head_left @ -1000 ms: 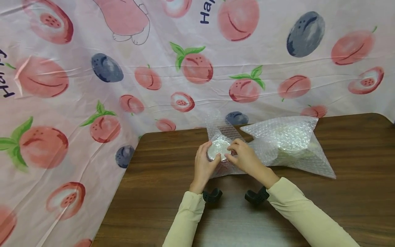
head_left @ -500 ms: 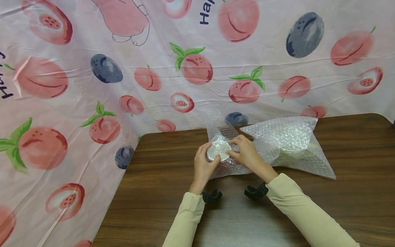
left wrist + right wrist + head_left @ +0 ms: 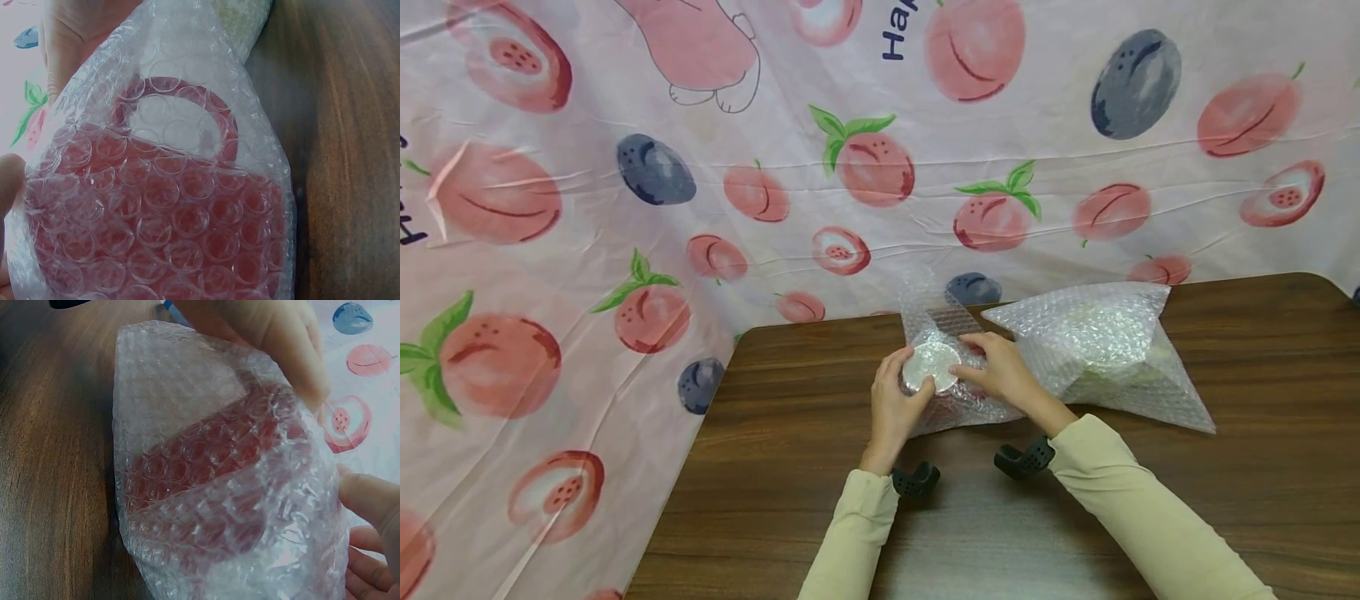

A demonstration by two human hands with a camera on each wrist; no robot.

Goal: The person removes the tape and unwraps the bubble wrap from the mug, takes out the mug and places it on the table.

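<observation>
Nearest the person, on the brown table (image 3: 1262,375), both hands clasp a red mug (image 3: 156,212) sealed inside bubble wrap (image 3: 206,481). The left hand (image 3: 897,404) curls round its left side, thumb over the mug's top. The right hand (image 3: 1006,375) grips the right side, fingers bent onto the wrap. The mug's handle shows through the bubbles. Just beyond, a larger bubble-wrapped bundle (image 3: 1097,350) holds something pale, its shape unclear. Behind hangs a fruit-printed cloth (image 3: 625,167).
</observation>
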